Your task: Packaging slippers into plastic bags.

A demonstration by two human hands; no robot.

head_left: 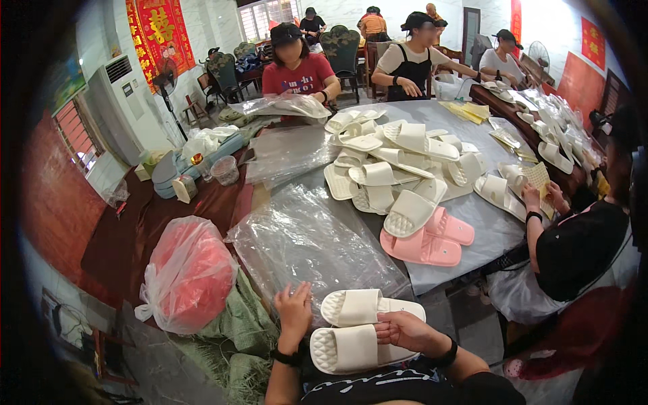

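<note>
A pair of cream slippers (356,307) is held side by side over my lap, toes pointing left. My right hand (405,332) grips the pair where the two meet, behind the straps, with fingers bent over the inner edges. To the left of the slippers, my left hand (294,314) is raised with its fingers apart, at the near edge of a stack of clear plastic bags (304,233); whether it touches the bags I cannot tell. Beyond lies a heap of cream slippers (398,165), with a pink pair (428,239) at its near side.
A plastic bag of red-pink things (192,270) rests on green woven sacking (233,337) at the left. Co-workers sit around the grey-covered table (496,250); one at the right handles a yellow sheet (538,181). Another slipper pile (553,152) lies at the far right.
</note>
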